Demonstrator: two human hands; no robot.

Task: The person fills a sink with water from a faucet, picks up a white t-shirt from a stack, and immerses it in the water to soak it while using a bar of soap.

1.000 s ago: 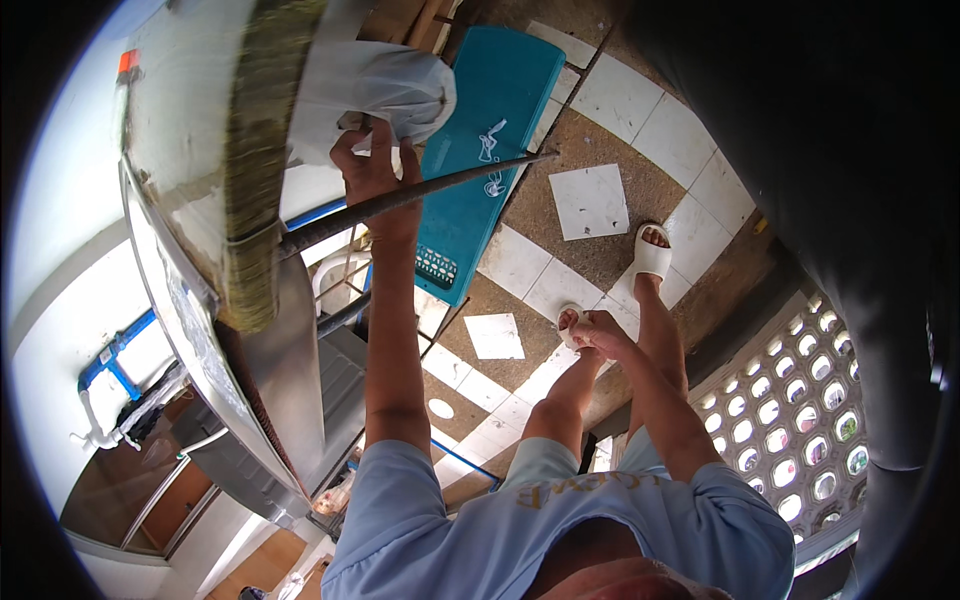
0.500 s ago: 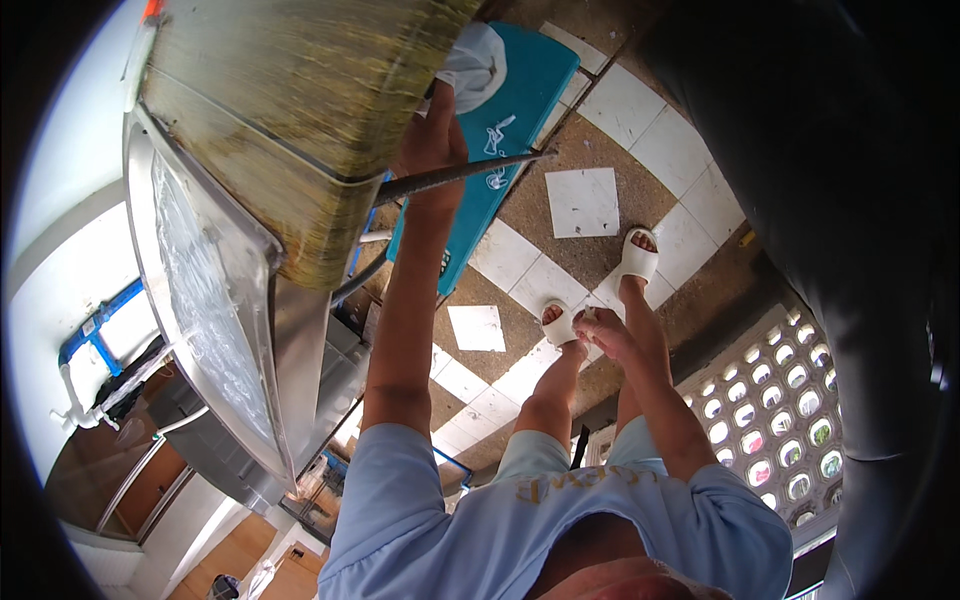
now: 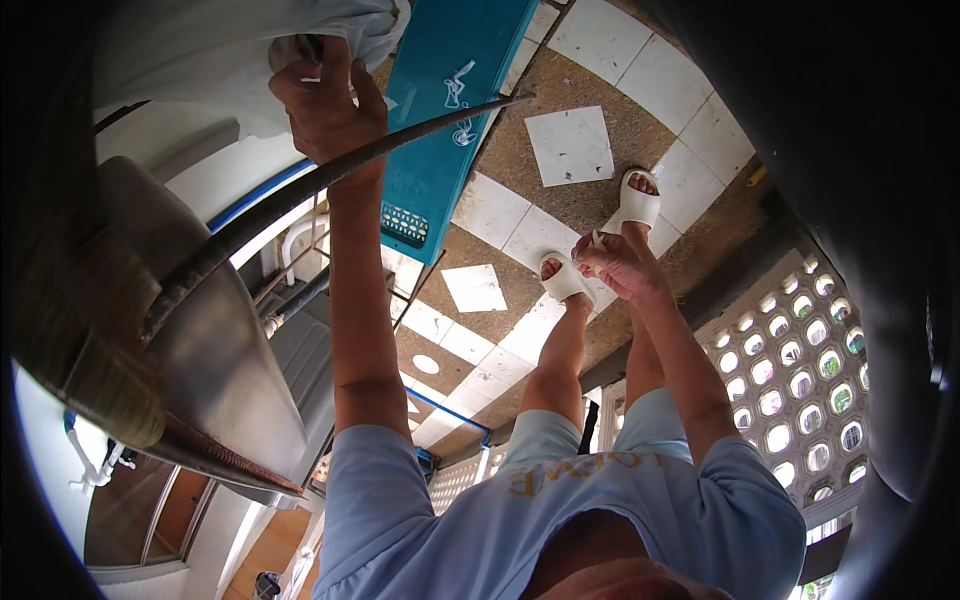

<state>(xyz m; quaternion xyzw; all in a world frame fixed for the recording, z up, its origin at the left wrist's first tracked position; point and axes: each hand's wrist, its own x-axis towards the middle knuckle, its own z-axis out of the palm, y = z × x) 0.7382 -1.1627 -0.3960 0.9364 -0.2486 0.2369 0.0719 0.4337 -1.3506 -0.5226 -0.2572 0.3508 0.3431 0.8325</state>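
My left hand (image 3: 335, 110) reaches up at the far left, fingers curled against a white cloth or bag (image 3: 200, 45). A small greyish thing shows at its fingertips, partly hidden; I cannot tell what it is. A dark curved rod (image 3: 400, 140) crosses over my left wrist. My right hand (image 3: 618, 265) hangs low in front of my legs, fingers pinched round a small whitish piece (image 3: 598, 241) too small to name. Beyond my left forearm lies a long teal plastic board (image 3: 430, 170) with white string (image 3: 460, 85) on it.
A bulging metallic surface (image 3: 220, 300) and a blurred yellowish striped sheet (image 3: 110, 380) crowd the left side. The floor has white tiles (image 3: 570, 145) set in brown concrete. A perforated block wall (image 3: 790, 380) rises at the right, beside a large dark shape (image 3: 790, 130).
My left hand has moved left, now against the white cloth. The yellowish striped sheet has slid to the lower left, leaving more of the teal board in view. My right hand stays pinched, slightly higher.
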